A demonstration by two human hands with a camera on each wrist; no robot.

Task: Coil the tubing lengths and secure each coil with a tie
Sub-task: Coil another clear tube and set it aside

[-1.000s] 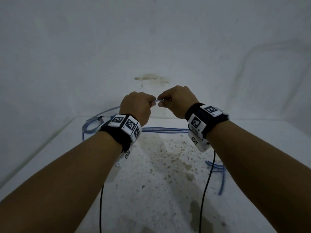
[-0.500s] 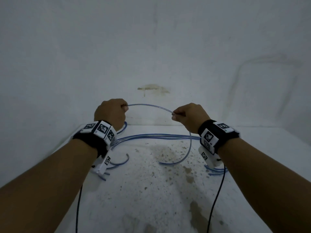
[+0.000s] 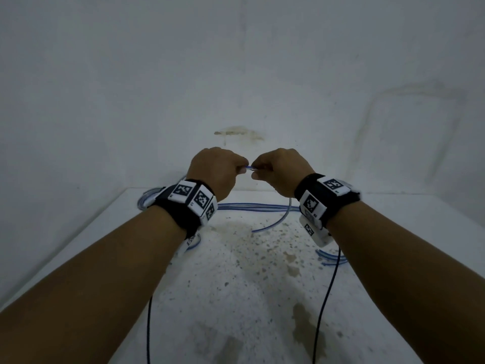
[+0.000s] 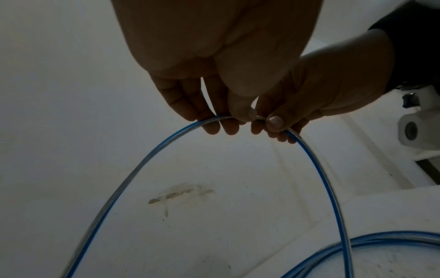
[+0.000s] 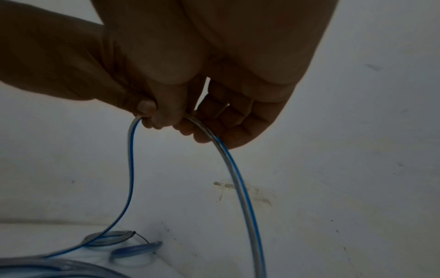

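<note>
Left hand: our left hand [image 3: 219, 170] is curled round the tube [image 4: 152, 156], with the thumb and fingers pinching it from above.
Right hand: our right hand [image 3: 282, 170] pinches the same tube, just beside the left hand. The fingertips of the two hands almost touch.
Where the hands are: we hold both up in the air, above the far part of the counter [image 3: 262, 298] and in front of the wall [image 3: 236, 74].
Tube: it is clear with a blue stripe. From our hands it bends down on both sides like an arch.
Tube ends: one side drops to the counter under our right wrist. The other side runs down to the far left corner of the counter.
More tubes: a bunch of them [image 3: 257, 207] lies flat across the far part of the counter, under our hands. Small loops [image 5: 123, 244] sit near the far left corner, against the wall. A few ends [image 3: 329, 257] stick out under our right wrist.
Counter: it is white with brown spots in the middle.
Wall: it has a brown stain [image 3: 236, 134] just above our hands.
Wrists: we wear black bands [image 3: 183, 203] with black and white squares.
</note>
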